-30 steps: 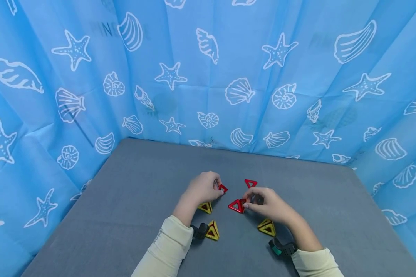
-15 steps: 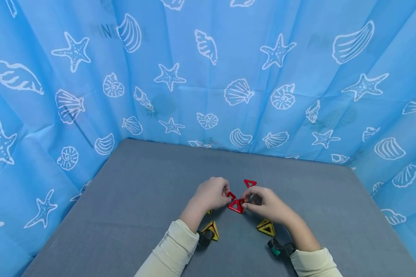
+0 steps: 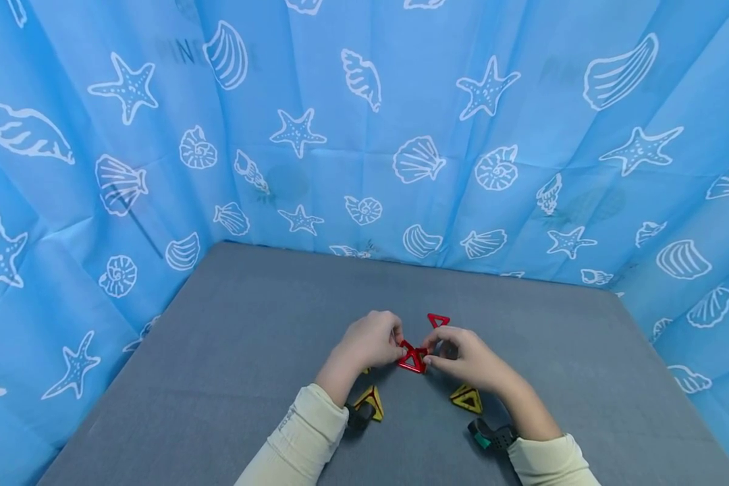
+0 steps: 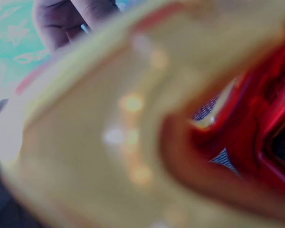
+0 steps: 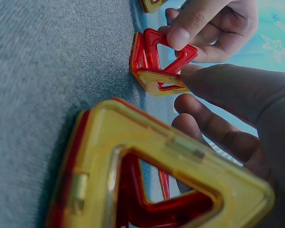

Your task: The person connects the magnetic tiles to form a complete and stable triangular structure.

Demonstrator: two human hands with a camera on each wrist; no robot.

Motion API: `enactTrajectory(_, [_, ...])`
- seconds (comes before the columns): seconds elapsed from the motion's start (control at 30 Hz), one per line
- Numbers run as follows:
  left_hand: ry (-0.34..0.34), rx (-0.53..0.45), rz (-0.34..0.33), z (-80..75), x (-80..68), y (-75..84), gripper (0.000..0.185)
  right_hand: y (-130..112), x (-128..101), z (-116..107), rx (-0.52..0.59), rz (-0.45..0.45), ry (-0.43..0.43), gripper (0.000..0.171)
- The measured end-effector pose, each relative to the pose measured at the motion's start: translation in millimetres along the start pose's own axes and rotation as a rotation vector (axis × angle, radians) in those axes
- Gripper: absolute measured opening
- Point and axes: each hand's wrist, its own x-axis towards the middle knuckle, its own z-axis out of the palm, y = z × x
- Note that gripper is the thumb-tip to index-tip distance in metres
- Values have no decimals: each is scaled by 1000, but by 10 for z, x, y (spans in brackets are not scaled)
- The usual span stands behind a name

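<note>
Both hands are in tight over the middle of the grey bench (image 3: 249,317), fingertips nearly meeting. The left hand (image 3: 370,339) has its fingers curled and pinching a small red triangle (image 3: 405,349), thumb pressed on its frame as the right wrist view shows it, and that piece stands tilted up against a second red triangle (image 3: 414,363), the two touching along an edge. The right hand (image 3: 464,354) comes in from the other side, its thumb and forefinger pinching the second red triangle right at the fingertips, so the red pair sits squarely between the two hands, resting on the bench.

Just beyond the right fingers, on the far side, a lone red triangle (image 3: 439,320) lies flat and untouched. Behind the left wrist, a yellow-and-red triangle (image 3: 372,402) stands near the sleeve; it fills the left wrist view as a blur. Under the left palm a sliver of another yellow piece (image 3: 365,370) peeks out, too hidden to tell more. Near the right wrist sits a further yellow triangle (image 3: 466,399), looming large and close in the right wrist view, apart from the fingers.

All round hangs a blue curtain (image 3: 364,121) printed with shells and starfish.
</note>
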Motion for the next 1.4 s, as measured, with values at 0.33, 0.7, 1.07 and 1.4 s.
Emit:
enactTrajectory(0.33, [-29, -4, 11, -8, -4, 22, 16, -18, 2, 22, -7, 1, -7, 14])
enactTrajectory(0.7, [-78, -66, 48, -2, -13, 25, 17, -30, 1, 31, 7, -26, -10, 13])
enactTrajectory(1.07, [-111, -80, 76, -9, 19, 16, 13, -49, 20, 25, 5, -34, 2, 12])
enactTrajectory(1.4, [-173, -44, 91, 11, 32, 0, 33, -16, 12, 33, 4, -25, -11, 16])
